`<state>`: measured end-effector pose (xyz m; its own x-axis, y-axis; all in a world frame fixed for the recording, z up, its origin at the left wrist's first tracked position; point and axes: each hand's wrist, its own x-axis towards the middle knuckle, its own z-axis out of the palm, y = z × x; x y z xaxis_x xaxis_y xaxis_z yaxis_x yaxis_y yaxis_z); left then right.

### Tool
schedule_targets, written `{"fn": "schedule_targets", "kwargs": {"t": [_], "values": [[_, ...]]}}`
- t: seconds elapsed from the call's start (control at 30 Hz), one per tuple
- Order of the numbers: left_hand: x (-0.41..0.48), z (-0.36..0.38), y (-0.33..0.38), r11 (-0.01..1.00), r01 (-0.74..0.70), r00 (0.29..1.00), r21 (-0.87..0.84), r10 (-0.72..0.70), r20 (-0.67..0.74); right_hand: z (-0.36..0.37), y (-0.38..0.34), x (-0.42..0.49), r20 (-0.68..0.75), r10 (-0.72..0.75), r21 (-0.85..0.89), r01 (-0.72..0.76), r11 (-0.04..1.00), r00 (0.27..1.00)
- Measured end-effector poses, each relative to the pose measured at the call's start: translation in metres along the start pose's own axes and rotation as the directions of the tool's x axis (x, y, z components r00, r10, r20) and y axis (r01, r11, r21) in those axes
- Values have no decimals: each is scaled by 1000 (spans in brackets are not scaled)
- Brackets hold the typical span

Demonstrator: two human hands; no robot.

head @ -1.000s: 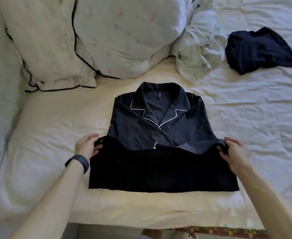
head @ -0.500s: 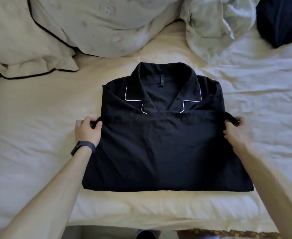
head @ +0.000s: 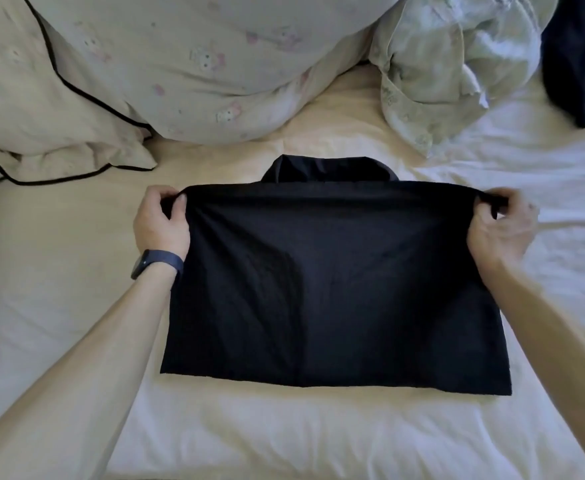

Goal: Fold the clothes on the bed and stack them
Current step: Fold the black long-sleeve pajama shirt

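Black shirt [head: 325, 282] lies mid-bed [head: 284, 427], lower half doubled up to the collar. Left hand [head: 161, 220] and right hand [head: 502, 225] each pinch a top corner, keeping the folded edge taut and square.

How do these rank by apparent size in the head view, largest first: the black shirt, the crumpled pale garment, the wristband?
1. black shirt
2. crumpled pale garment, though it lies farther off and is cropped, so its true size is unsure
3. wristband
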<state>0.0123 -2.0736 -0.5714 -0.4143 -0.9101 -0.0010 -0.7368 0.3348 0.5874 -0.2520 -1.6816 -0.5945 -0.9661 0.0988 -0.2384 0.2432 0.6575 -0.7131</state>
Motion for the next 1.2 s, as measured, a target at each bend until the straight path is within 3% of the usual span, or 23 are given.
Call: {"fn": "schedule_targets", "kwargs": {"t": [0.3, 0.47, 0.6, 0.67, 0.73, 0.8, 0.87, 0.93, 1.0, 1.03, 1.2], "values": [[44, 39, 10, 990, 9, 993, 143, -26, 112, 17, -8, 40, -24, 66, -17, -67, 998, 998], [55, 46, 21, 997, 20, 999, 71, -23, 32, 22, -16, 53, -40, 34, -21, -35, 999, 999], [51, 46, 22, 959, 67, 966, 274, -131, 223, 23, -14, 52, -12, 123, -198, -123, 973, 992], [30, 44, 26, 972, 74, 983, 222, -109, 148, 20, -13, 34, -34, 126, -301, -131, 945, 991], [-11, 40, 31, 986, 18, 1000, 167, -18, -3, 19, -15, -2, -33, -7, -357, -5, 934, 999], [-68, 38, 30, 975, -82, 996, 206, 89, -22, 25, -11, -55, 73, -207, -386, 219, 896, 976], [-130, 42, 30, 940, -251, 961, 230, 215, 172, 36, -5, -118, 229, -385, -405, 447, 798, 894], [-181, 50, 28, 851, -462, 840, 248, 331, 430, 54, 4, -171, 398, -500, -417, 636, 649, 770], [-202, 55, 18, 766, -580, 742, 278, 355, 569, 70, 15, -193, 519, -513, -446, 728, 520, 684], [-198, 56, 9, 762, -566, 747, 313, 315, 585, 73, 21, -190, 544, -480, -473, 724, 502, 688], [-137, 28, -46, 739, -441, 820, 509, 102, 562, 53, 55, -140, 526, -260, -627, 576, 524, 810]]}}
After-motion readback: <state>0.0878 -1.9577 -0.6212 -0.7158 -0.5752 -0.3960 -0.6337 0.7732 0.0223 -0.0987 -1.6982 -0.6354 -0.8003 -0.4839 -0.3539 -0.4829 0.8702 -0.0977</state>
